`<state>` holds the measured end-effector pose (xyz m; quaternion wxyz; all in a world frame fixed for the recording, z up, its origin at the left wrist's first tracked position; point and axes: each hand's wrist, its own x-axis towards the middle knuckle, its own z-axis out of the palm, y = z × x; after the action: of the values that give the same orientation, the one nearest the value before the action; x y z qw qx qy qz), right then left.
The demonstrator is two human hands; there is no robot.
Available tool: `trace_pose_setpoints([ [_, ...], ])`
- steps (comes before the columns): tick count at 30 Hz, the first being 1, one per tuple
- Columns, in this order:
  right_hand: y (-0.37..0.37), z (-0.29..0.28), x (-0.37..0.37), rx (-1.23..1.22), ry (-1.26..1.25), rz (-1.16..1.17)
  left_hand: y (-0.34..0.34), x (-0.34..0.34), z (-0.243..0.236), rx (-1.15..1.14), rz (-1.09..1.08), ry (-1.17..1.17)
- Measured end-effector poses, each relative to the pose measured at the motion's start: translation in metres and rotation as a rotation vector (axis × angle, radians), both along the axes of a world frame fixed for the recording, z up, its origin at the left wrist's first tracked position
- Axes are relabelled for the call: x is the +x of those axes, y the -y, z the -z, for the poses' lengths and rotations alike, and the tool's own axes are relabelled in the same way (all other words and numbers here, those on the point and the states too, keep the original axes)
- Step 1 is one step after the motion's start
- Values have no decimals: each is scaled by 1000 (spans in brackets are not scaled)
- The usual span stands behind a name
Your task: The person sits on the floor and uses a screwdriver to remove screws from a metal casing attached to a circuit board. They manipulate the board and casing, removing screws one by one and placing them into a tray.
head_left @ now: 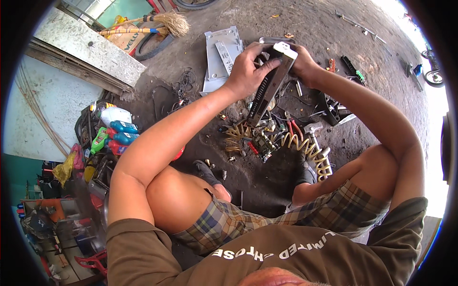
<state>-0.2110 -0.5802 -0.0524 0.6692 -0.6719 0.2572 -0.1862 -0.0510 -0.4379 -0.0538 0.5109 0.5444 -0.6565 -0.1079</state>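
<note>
Both hands hold a long, dark, flat electronic device housing [270, 93] with a row of vent slots and a white upper end. It is tilted above the dirt floor. My left hand [249, 68] grips its left side near the top, thumb across the edge. On the other side my right hand [304, 65] grips the upper end; most of its fingers are hidden behind the housing. Below it lie a circuit board [263, 144], red-handled pliers [295, 129], a hammer [315, 131] and a yellow coiled hose [305, 147].
Grey metal panels [222, 52] lie beyond my left hand. Tangled black wires [184, 85] are to the left, near several bottles [125, 131]. A straw broom [171, 24] lies at the far left. Toward the right are a black strip with a green end [353, 69] and broken black parts [330, 108].
</note>
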Motion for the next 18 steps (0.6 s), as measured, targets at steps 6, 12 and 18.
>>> trace_pose_setpoints([
  [6,-1,2,-1,-118,53,-6,0,-5,-4,-26,-68,78],
  [12,-11,-3,8,-254,-29,78,-12,2,-11,89,40,-133],
  [18,-13,18,19,-391,-71,186,-22,9,-7,132,33,-109],
])
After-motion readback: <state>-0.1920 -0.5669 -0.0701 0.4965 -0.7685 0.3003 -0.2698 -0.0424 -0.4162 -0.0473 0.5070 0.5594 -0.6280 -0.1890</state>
